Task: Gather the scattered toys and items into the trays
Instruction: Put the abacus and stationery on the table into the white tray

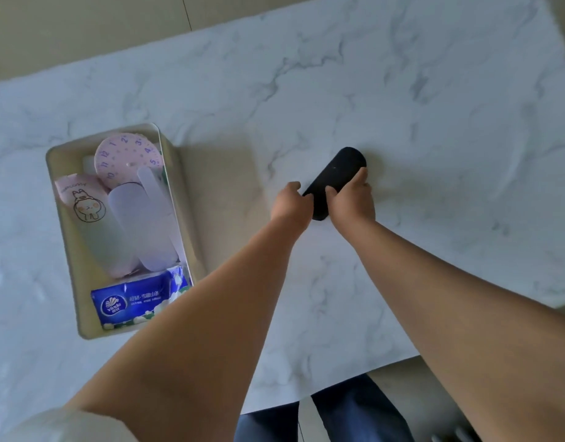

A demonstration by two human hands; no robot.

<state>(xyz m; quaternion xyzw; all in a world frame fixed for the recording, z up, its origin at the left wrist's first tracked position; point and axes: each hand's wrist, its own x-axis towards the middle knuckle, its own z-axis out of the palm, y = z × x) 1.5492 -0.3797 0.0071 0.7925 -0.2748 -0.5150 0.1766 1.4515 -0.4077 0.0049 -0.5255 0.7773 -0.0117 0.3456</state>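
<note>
Two bare forearms are seen reaching from the near table edge; one white marble-pattern table (402, 90) is viewed from above; one tray (67, 237) is placed at near left, well apart from the hands; inside it one blue tissue pack (131, 303) is laid at the near end, one pink bunny-print pouch (83, 202) and one pale lavender case (144, 224) are packed mid-tray, one pink clock disc (128, 156) is propped at the far end; one black cylinder (337, 177) is the only item seen loose on the table, centre; the left hand (290, 205) is curled at its near end, touching, grip unclear; the right hand (353, 199) is clasped over its side; wide bare tabletop is left beyond and right.
</note>
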